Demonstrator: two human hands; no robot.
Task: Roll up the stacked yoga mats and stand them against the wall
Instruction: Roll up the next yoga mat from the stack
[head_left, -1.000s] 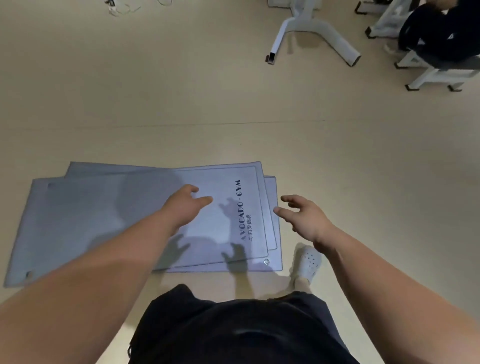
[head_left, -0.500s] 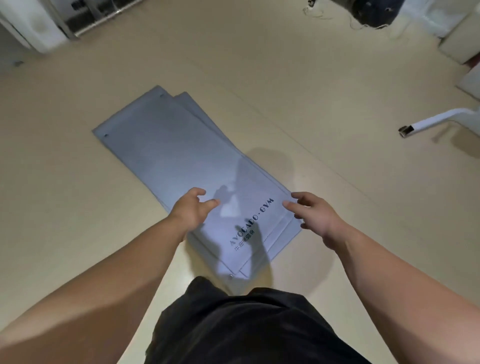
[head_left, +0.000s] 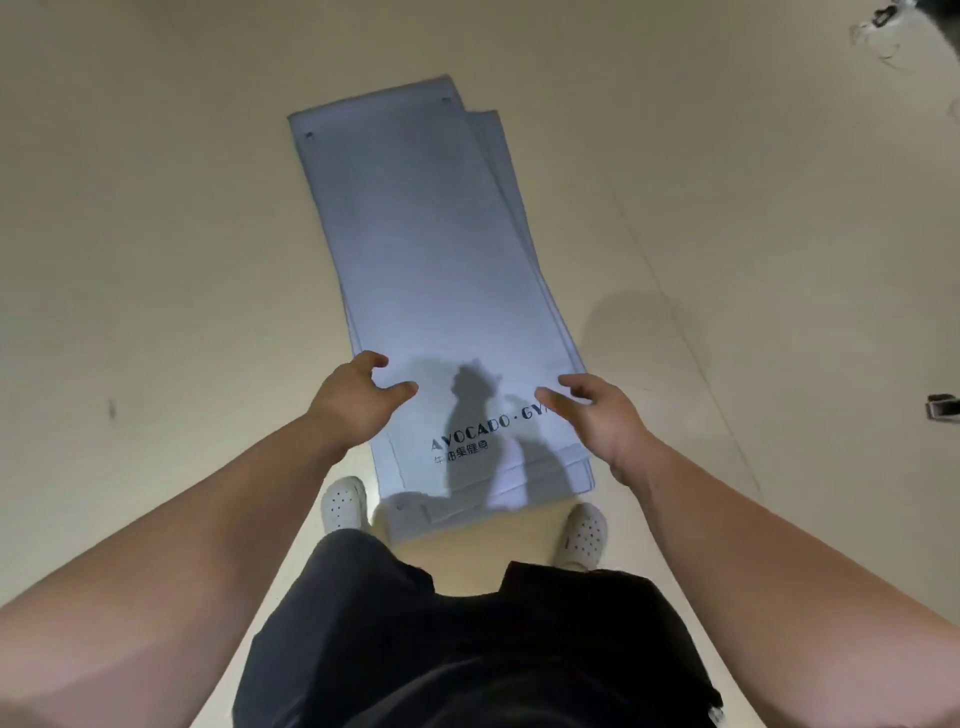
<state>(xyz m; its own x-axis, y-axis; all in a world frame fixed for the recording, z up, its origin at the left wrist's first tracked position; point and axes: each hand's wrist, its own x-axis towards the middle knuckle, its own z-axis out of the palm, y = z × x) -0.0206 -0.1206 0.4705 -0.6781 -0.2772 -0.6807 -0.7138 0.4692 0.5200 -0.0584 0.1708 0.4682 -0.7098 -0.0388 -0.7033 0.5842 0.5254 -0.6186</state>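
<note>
A stack of flat grey-blue yoga mats (head_left: 431, 249) lies on the beige floor, stretching straight away from my feet. The top mat carries dark "AVOCADO·GYM" lettering near its close end. The lower mats stick out along the right side and at the near edge. My left hand (head_left: 358, 397) hovers over the mats' left edge, fingers loosely curled, holding nothing. My right hand (head_left: 597, 410) hovers over the right edge, fingers spread and empty. Both hands are in the air above the near end, with their shadows cast on the mat.
My two white perforated shoes (head_left: 343, 501) stand at the mats' near end. A dark-tipped furniture foot (head_left: 943, 406) shows at the right edge. Loose cables (head_left: 883, 26) lie at the far top right. Bare beige floor (head_left: 156, 260) surrounds the mats.
The view has swung round so the mats now run lengthwise away from me instead of diagonally. Both hands stay raised and empty over the near end, spread wider toward the two side edges.
</note>
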